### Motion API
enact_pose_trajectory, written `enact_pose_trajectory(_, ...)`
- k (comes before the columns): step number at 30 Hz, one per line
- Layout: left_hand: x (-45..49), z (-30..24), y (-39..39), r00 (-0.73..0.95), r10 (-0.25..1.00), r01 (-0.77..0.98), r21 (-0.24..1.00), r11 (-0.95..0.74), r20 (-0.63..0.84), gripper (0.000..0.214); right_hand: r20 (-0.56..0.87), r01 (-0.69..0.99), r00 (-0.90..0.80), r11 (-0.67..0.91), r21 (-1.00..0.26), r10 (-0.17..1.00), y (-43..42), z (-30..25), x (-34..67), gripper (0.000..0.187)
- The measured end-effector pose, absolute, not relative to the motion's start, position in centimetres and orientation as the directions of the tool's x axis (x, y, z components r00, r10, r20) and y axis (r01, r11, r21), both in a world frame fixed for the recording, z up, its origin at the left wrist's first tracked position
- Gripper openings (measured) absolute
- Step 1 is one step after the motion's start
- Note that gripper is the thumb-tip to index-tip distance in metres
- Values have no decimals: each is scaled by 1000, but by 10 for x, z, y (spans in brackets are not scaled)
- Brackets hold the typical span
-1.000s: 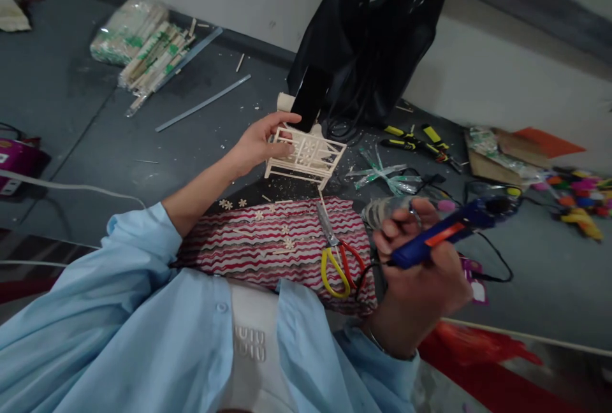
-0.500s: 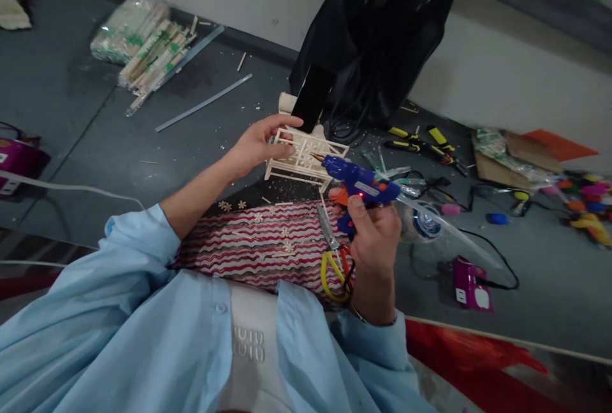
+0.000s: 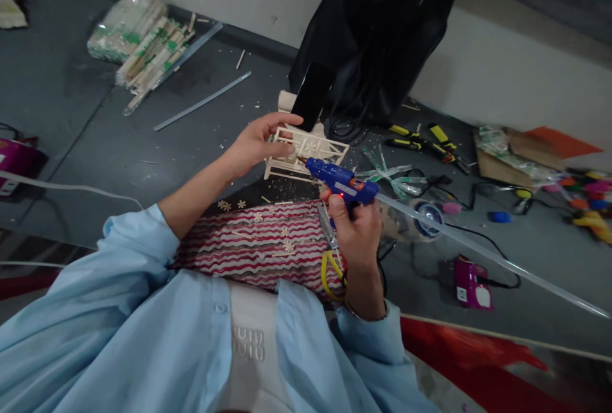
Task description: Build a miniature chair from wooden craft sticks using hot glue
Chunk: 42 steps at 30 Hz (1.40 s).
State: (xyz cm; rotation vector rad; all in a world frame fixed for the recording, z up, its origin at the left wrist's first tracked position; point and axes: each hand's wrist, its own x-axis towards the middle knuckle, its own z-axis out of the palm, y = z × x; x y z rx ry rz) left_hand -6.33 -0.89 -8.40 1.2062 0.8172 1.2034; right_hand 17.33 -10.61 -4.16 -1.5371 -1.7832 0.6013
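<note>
My right hand [image 3: 357, 225] is wrapped round a blue hot glue gun [image 3: 340, 180] with a small red light lit and a long clear glue stick [image 3: 478, 244] trailing from its back. The nozzle points left at a small frame of thin wooden sticks [image 3: 310, 145], close to my left fingers; whether it touches cannot be made out. My left hand [image 3: 261, 142] grips the frame's left end between thumb and fingers. Small wooden flower shapes [image 3: 287, 245] lie on the red-and-white striped cloth [image 3: 253, 247] in front of me, beside yellow-handled pliers [image 3: 329, 273] partly hidden by my right hand.
A dark phone [image 3: 313, 95] leans behind the frame, before a black bag [image 3: 377, 37]. Bagged wooden sticks [image 3: 153, 56] lie at back left. Yellow-and-black tools [image 3: 421, 144], a plastic bottle [image 3: 427, 218] and a purple box [image 3: 473, 282] with a cable are on the right.
My right hand has moved the glue gun left, bringing its nozzle nearer my left fingers. More of the glue stick shows behind it. My left hand keeps its hold on the frame.
</note>
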Motion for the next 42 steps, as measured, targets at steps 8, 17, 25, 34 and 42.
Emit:
enact_pose_trajectory(8, -63, -83, -9, 212, 970, -254, 965, -62, 118, 52, 205, 668, -77, 203, -716, 976, -102, -43, 171, 34)
enact_pose_trajectory(17, -62, -82, -11, 212, 969, -224, 971, -77, 126, 51, 217, 678, -79, 212, -704, 973, -101, -44, 168, 35)
enact_pose_trajectory(25, -63, -80, -11, 215, 966, -253, 963, -89, 146, 49, 262, 678, -77, 243, -693, 962, -99, -49, 170, 36)
enact_pose_trajectory(34, -61, -80, -11, 193, 973, -282, 957, -71, 129, 48, 301, 664, -86, 280, -693, 950, -97, -52, 171, 37)
enact_pose_trajectory(42, -61, -80, -12, 183, 976, -292, 955, -56, 114, 50, 312, 678, -108, 300, -671, 944, -98, -52, 172, 37)
